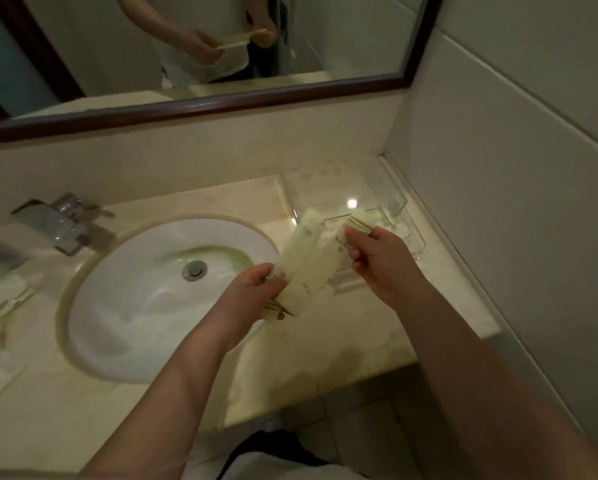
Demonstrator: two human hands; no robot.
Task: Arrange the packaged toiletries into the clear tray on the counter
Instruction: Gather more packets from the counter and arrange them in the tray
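Observation:
A bundle of long pale-yellow toiletry packets (pixel 311 263) is held in the air above the sink's right rim. My left hand (pixel 252 294) grips the bundle's near end. My right hand (pixel 377 254) pinches its far end, over the clear tray (pixel 399 204), which sits in the counter's back right corner. A few small white items (pixel 394 230) lie in the tray, partly hidden by my right hand. Further packaged toiletries (pixel 6 299) lie blurred on the counter at the far left.
A white oval sink (pixel 145 299) with a metal drain fills the counter's middle, and a chrome faucet (pixel 62 220) stands behind it on the left. The tiled wall (pixel 515 150) closes the right side. A dark-framed mirror (pixel 200 105) hangs above the backsplash.

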